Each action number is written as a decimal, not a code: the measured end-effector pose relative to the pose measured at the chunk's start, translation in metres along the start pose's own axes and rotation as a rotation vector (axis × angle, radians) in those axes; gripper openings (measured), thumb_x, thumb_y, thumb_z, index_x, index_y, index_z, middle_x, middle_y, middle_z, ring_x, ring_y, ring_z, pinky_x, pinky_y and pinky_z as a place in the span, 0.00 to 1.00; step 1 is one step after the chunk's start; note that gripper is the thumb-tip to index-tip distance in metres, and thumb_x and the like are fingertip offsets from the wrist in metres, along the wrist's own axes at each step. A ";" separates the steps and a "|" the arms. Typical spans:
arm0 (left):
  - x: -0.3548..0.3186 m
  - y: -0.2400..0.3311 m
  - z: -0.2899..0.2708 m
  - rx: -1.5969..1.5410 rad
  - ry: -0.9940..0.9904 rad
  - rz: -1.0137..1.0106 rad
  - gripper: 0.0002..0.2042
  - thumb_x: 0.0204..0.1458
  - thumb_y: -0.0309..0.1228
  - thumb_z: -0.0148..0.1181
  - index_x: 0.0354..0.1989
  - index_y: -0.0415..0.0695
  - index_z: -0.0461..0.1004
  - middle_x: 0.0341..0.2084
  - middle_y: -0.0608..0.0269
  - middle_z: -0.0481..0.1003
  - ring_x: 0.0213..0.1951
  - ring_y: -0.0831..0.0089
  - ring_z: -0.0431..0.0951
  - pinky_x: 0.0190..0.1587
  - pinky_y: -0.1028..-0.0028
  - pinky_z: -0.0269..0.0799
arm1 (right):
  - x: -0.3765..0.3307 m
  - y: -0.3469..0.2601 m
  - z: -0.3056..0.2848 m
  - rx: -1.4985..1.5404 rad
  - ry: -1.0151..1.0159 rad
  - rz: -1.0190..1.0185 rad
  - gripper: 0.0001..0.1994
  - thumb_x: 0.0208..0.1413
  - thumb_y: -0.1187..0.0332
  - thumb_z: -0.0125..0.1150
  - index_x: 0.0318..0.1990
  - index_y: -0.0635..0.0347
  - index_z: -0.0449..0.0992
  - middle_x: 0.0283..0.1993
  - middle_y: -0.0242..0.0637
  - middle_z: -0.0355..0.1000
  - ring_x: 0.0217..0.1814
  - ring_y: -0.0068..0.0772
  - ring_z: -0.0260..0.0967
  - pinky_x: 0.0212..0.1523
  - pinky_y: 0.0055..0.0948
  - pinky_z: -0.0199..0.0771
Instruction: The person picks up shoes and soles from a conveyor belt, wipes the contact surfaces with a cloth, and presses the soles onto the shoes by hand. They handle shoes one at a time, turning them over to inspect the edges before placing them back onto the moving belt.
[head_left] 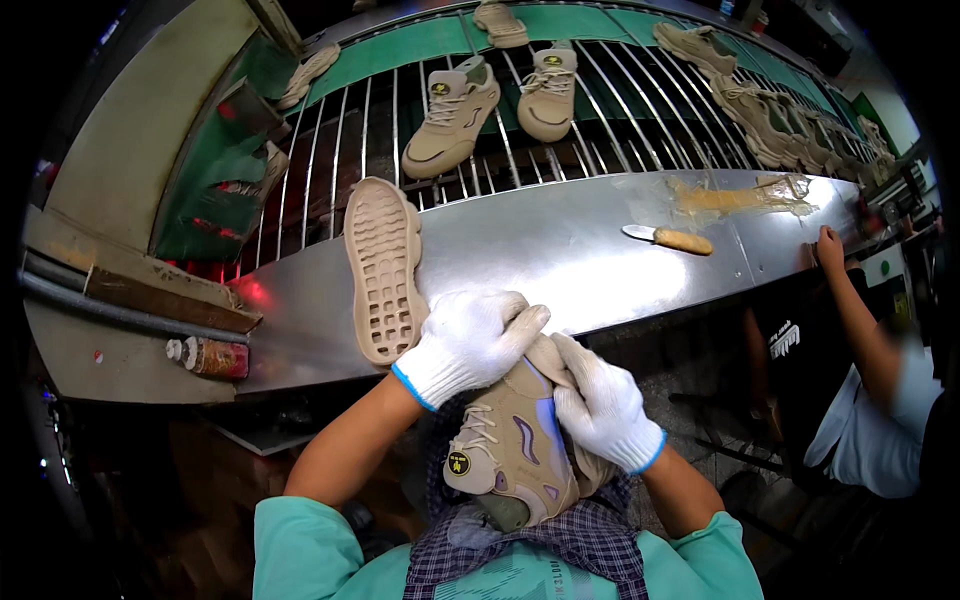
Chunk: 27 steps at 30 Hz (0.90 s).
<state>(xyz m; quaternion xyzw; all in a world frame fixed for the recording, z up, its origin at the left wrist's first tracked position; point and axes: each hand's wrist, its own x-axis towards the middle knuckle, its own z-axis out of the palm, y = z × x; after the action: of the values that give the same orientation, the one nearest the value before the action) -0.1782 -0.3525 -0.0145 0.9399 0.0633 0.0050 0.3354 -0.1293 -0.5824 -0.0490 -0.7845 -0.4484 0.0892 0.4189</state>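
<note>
- Angled up from 7 o'clock, elbow bent: L hand [468, 337] in white knit glove w/ blue cuff; fingers bunched tog., aimed approx. 2 o'clock.
- Angled up from 5 o'clock, elbow bent too: R hand [607, 402] in matching glove; back of hand up, fingers tog., aimed approx. 11 o'clock.
- Held in front of dark checked cloth apron [570, 555]: beige lace-up shoe [512, 425] w/ purple-rimmed wavy side inset; toe end at 12 o'clock, ankle opening at 6, laces on 9 o'clock side.
- Clamped on toe end w/ L fingers; clamped on same end from 2 o'clock side w/ R fingers, nearly meeting L.
- At 10 o'clock from shoe, just beside L glove: tan treaded sole [385, 270], tread up, on shiny metal counter [540, 240]; touching glove or not, can't tell.
- Well off, b/w 1 & 2 o'clock: short-bladed knife w/ wooden handle [682, 240].
- Hidden: toe tip, under gloves; shoe's far side. Both thumbs hard to make out.
- Cut off by dark rim at 3 o'clock: co-worker in pale-blue top [890, 440].
</note>
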 end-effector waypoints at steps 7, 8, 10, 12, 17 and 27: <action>-0.002 0.009 0.005 -0.068 0.053 -0.087 0.21 0.67 0.44 0.56 0.32 0.39 0.84 0.26 0.49 0.82 0.32 0.51 0.84 0.37 0.61 0.79 | -0.012 -0.025 -0.032 -0.045 -0.287 -0.044 0.35 0.51 0.74 0.66 0.70 0.69 0.67 0.51 0.56 0.76 0.40 0.55 0.81 0.40 0.43 0.86; -0.006 0.005 0.011 -0.106 0.110 -0.065 0.21 0.68 0.44 0.56 0.32 0.39 0.84 0.27 0.49 0.82 0.32 0.51 0.84 0.37 0.61 0.79 | -0.017 -0.028 -0.033 -0.043 -0.331 -0.003 0.34 0.51 0.74 0.67 0.70 0.65 0.69 0.60 0.58 0.73 0.45 0.56 0.82 0.41 0.43 0.87; -0.011 -0.003 0.016 -0.133 0.196 -0.028 0.20 0.68 0.43 0.56 0.33 0.39 0.84 0.27 0.49 0.83 0.32 0.55 0.84 0.39 0.63 0.80 | -0.033 -0.032 -0.034 -0.083 -0.342 -0.043 0.33 0.55 0.72 0.65 0.71 0.62 0.67 0.61 0.57 0.72 0.47 0.56 0.82 0.43 0.43 0.88; -0.015 -0.009 0.031 -0.332 0.379 -0.041 0.20 0.69 0.42 0.55 0.35 0.38 0.84 0.29 0.51 0.83 0.33 0.59 0.84 0.41 0.64 0.80 | -0.036 -0.039 -0.035 -0.073 -0.317 -0.020 0.27 0.60 0.69 0.65 0.68 0.58 0.72 0.64 0.57 0.72 0.50 0.57 0.82 0.47 0.42 0.88; -0.025 -0.033 0.048 -1.232 0.514 -0.513 0.16 0.70 0.40 0.57 0.45 0.38 0.81 0.40 0.61 0.81 0.40 0.69 0.81 0.48 0.70 0.78 | -0.016 -0.013 -0.040 0.023 -0.132 -0.111 0.20 0.65 0.66 0.64 0.63 0.58 0.76 0.58 0.56 0.78 0.50 0.56 0.83 0.51 0.44 0.87; -0.036 0.033 0.008 -1.213 0.368 -0.305 0.12 0.64 0.27 0.57 0.53 0.37 0.77 0.45 0.62 0.78 0.47 0.75 0.77 0.55 0.74 0.75 | 0.062 -0.051 -0.056 -0.201 -0.375 -0.099 0.22 0.76 0.51 0.46 0.54 0.63 0.76 0.42 0.60 0.81 0.47 0.66 0.79 0.50 0.52 0.79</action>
<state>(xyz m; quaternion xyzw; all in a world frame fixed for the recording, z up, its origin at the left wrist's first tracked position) -0.2097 -0.3870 0.0016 0.5479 0.2381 0.1531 0.7872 -0.0962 -0.5536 0.0385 -0.7691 -0.5631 0.1676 0.2516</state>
